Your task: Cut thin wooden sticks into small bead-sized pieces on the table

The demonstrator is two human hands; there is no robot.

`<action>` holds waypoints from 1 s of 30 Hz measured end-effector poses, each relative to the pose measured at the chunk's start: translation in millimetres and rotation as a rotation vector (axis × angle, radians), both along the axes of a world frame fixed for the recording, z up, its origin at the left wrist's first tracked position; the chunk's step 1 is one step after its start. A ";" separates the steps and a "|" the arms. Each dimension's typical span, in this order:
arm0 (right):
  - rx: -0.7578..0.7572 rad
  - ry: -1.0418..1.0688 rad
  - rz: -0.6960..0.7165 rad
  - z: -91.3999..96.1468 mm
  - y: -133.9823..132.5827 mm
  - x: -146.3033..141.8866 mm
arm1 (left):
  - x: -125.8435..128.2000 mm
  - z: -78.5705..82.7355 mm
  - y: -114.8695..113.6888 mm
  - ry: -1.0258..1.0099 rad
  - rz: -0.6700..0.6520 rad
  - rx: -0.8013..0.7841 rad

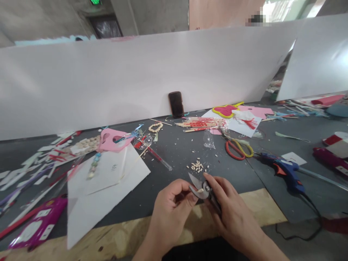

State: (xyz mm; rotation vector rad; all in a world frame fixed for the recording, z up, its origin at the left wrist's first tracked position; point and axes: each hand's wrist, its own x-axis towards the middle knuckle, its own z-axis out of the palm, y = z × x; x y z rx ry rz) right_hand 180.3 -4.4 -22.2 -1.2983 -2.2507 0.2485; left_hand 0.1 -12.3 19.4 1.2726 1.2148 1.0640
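My right hand [231,208] is wrapped round a pair of pruning shears [207,189], whose blades point away to the upper left and stand apart. Between the blades lies a short pale piece of stick [200,190]. Close against the blades, the fingers of my left hand [172,208] are pinched together at the lower blade; they seem to hold the pale piece, though the fingertips partly hide it. Just beyond the shears, several small cut pale pieces [197,166] lie in a loose pile on the dark tabletop [174,148].
Scissors [236,149] and a blue glue gun [288,172] lie to the right. Wrapped chopsticks [202,124] lie at the back, near a phone [176,104] leaning on a white partition [130,79]. White board sheets [108,192] and a beaded loop [156,127] are to the left.
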 end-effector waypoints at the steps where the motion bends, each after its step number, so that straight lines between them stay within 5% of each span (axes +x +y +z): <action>1: -0.006 0.001 0.001 -0.8 0.3 0.2 | -0.1 -0.2 0.6 0.009 0.001 0.006; 11: -0.017 -0.014 -0.030 -2.8 3.6 -4.2 | -1.3 -3.2 3.1 -0.033 0.005 -0.012; 21: 0.079 0.002 -0.050 -6.1 -0.8 -6.5 | 3.4 -5.5 1.0 0.119 0.093 0.216; 30: 0.085 0.000 -0.027 -3.3 -2.5 -6.1 | 4.1 -3.0 -2.8 0.162 0.091 0.246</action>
